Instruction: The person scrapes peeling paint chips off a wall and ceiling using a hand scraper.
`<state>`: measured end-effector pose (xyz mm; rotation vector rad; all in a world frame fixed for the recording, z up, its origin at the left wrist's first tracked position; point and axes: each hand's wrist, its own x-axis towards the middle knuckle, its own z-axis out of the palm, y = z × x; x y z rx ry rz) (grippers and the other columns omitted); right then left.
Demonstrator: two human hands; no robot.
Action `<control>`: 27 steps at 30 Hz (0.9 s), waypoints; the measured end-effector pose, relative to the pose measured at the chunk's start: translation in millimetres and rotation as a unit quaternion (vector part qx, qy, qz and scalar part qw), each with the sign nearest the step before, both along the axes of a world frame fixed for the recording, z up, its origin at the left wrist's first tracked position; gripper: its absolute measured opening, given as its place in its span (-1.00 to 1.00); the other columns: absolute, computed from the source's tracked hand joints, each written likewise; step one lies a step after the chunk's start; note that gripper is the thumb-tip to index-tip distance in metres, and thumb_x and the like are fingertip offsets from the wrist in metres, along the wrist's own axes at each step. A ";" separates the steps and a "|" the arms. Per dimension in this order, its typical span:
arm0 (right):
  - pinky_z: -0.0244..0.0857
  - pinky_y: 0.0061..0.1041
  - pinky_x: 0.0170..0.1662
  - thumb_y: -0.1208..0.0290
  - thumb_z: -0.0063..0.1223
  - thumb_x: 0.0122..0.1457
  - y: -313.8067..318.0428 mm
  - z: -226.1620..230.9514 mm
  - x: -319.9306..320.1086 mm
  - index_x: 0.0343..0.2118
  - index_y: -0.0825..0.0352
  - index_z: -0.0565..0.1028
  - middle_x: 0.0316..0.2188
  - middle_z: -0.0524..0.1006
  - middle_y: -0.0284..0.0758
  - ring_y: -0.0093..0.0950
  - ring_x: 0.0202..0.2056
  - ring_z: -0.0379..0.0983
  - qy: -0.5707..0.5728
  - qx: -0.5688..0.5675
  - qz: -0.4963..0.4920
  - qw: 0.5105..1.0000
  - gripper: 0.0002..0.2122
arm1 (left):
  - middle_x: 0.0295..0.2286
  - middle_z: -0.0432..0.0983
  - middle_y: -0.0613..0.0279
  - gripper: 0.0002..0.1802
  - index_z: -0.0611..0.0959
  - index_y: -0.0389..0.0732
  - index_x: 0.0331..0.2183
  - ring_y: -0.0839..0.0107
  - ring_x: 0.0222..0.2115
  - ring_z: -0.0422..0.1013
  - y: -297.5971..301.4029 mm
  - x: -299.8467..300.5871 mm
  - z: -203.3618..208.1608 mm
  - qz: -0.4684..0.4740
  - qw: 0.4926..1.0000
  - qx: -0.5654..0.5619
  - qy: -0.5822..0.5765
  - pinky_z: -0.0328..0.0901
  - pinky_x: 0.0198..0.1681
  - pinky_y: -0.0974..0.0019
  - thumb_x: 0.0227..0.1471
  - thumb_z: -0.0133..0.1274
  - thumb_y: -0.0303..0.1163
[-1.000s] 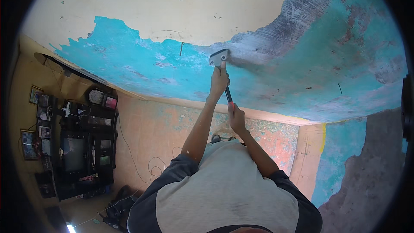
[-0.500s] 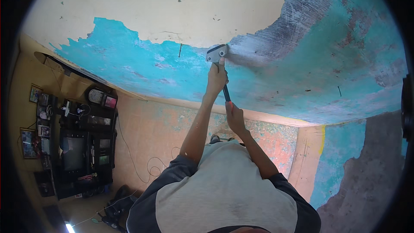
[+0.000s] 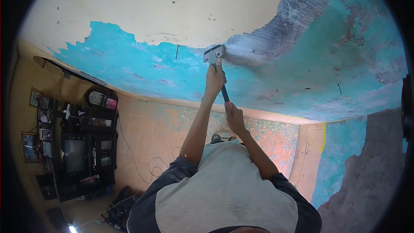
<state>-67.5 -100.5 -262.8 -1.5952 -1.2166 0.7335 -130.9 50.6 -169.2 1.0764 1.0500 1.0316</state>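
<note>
Both my hands hold a long-handled paint scraper with a grey metal head and a black shaft. My left hand grips it just below the head, thumb stretched up along it. Lower down, my right hand is wrapped round the handle's end, where a bit of red shows. The scraper's blade edge rests at the border between cream paint and the turquoise layer of the wall. To its right is a scratched grey bare patch.
A nail sticks out of the wall left of the scraper, another far to the right. At left stands a black cabinet with a television, near framed pictures. A loose cable lies on the worn orange floor.
The scraper head has shifted very slightly left in the picture, with both hands still on it. The whole view has moved a little; the paint edges look about the same.
</note>
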 end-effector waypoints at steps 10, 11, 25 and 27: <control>0.16 -0.20 -0.54 0.11 -0.19 0.40 1.9 13.7 -1.1 -0.39 0.41 0.44 -0.73 0.37 -0.08 -0.10 -0.64 0.40 -0.003 -0.032 0.007 0.999 -0.59 | -0.71 0.09 0.46 -0.49 0.24 -0.12 -0.48 0.63 -0.76 0.08 3.6 -2.9 1.2 -0.001 1.000 0.006 -0.008 0.09 -0.72 0.45 0.30 -0.14 0.09; 0.16 -0.20 -0.54 0.11 -0.19 0.40 -0.3 10.7 -1.7 -0.39 0.41 0.44 -0.73 0.37 -0.08 -0.10 -0.64 0.40 -0.002 -0.032 0.009 0.999 -0.59 | -0.71 0.09 0.46 -0.49 0.24 -0.12 -0.48 0.63 -0.76 0.08 3.0 -3.1 -7.8 0.000 1.000 0.005 -0.007 0.09 -0.72 0.45 0.30 -0.14 0.09; 0.14 -0.18 -0.57 0.11 -0.12 0.38 1.2 -10.8 9.4 -0.41 0.42 0.44 -0.72 0.38 -0.04 -0.04 -0.65 0.39 -0.025 -0.037 0.010 0.999 -0.59 | -0.71 0.09 0.46 -0.49 0.24 -0.13 -0.48 0.60 -0.76 0.07 6.6 -0.6 -29.3 0.001 0.999 0.014 -0.035 0.11 -0.72 0.43 0.33 -0.19 0.06; 0.14 -0.15 -0.57 0.12 -0.12 0.38 2.9 -15.2 9.4 -0.41 0.42 0.44 -0.72 0.39 -0.04 -0.03 -0.65 0.40 -0.052 -0.031 0.011 0.998 -0.60 | -0.72 0.08 0.47 -0.48 0.24 -0.13 -0.50 0.61 -0.77 0.07 5.9 -0.8 -34.2 0.028 0.999 -0.016 -0.021 0.09 -0.72 0.43 0.33 -0.19 0.07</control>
